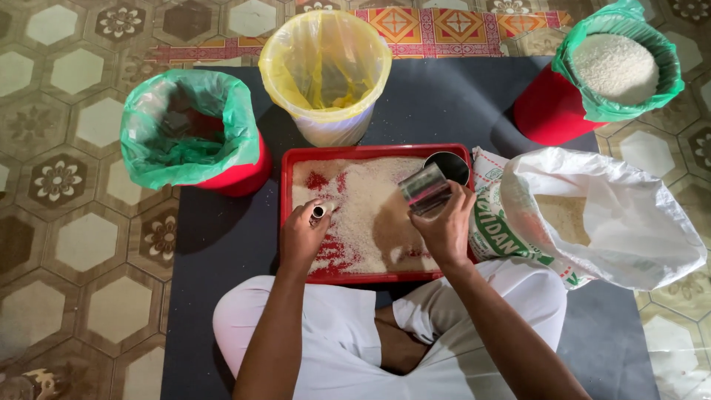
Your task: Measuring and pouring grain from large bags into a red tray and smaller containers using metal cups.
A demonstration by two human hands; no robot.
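Soft, even indoor light, moderately bright. Faint shadows under buckets on dark mat (222, 244). Mild glare on metal cup (424, 188), slightly motion-blurred. Frame corners dim, slightly warped.

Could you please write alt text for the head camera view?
A seated person's right hand tips a steel cup over a red tray of rice, while the left hand grips a small metal object. Around the tray stand three lined buckets and an open white sack.
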